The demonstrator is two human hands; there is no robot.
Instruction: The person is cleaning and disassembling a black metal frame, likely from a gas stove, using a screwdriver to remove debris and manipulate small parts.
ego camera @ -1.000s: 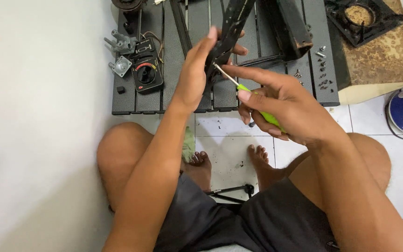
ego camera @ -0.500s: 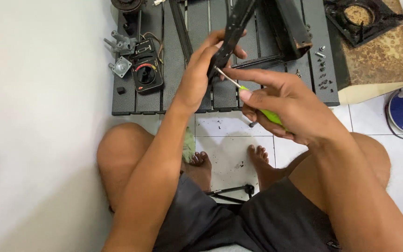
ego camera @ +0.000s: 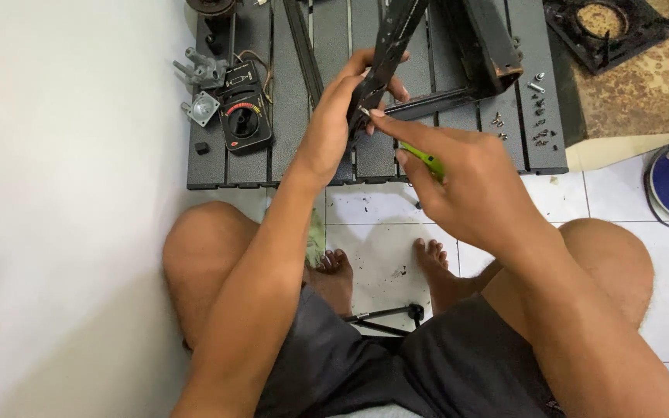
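The left hand [ego camera: 333, 128] gripped the black metal bar [ego camera: 385, 58] upright above the slatted panel [ego camera: 288, 147], steadying it while the right hand [ego camera: 474, 182], closed around a green-handled screwdriver [ego camera: 421, 159], pressed its tip against the bar.

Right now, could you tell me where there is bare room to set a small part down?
Bare white floor tiles lie between the dark slatted metal panel and the feet. The panel's strip beside the black dial knob plate is bare. Crowded: loose silver screws at right, and around both hands.

A dark slatted panel [ego camera: 288, 155] on white floor tiles [ego camera: 373, 209] carries a dial plate [ego camera: 245, 118], loose screws [ego camera: 540, 131] — metal fittings [ego camera: 201, 70] too.
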